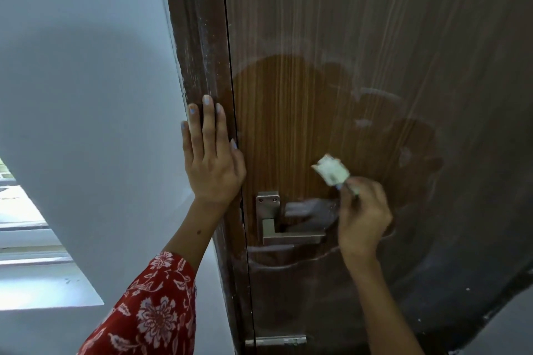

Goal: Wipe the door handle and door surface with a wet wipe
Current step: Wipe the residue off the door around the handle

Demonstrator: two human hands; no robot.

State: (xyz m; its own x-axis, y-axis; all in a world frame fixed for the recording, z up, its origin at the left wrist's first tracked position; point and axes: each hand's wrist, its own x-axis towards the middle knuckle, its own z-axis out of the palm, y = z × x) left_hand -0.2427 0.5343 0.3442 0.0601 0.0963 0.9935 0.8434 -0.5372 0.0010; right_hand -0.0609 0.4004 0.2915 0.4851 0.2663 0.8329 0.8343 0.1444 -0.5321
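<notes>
Right hand [364, 212] pinching wipe [331, 172], beside handle [291, 232]

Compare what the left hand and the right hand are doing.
The left hand lies flat and open on the door frame, holding nothing; the right hand is closed, pinching a folded wipe. The left sits beside the door's edge; the right is just right of the handle. Both are bare.

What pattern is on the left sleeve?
White flowers on red; the sleeve shows clearly in the head view, lower left.
</notes>
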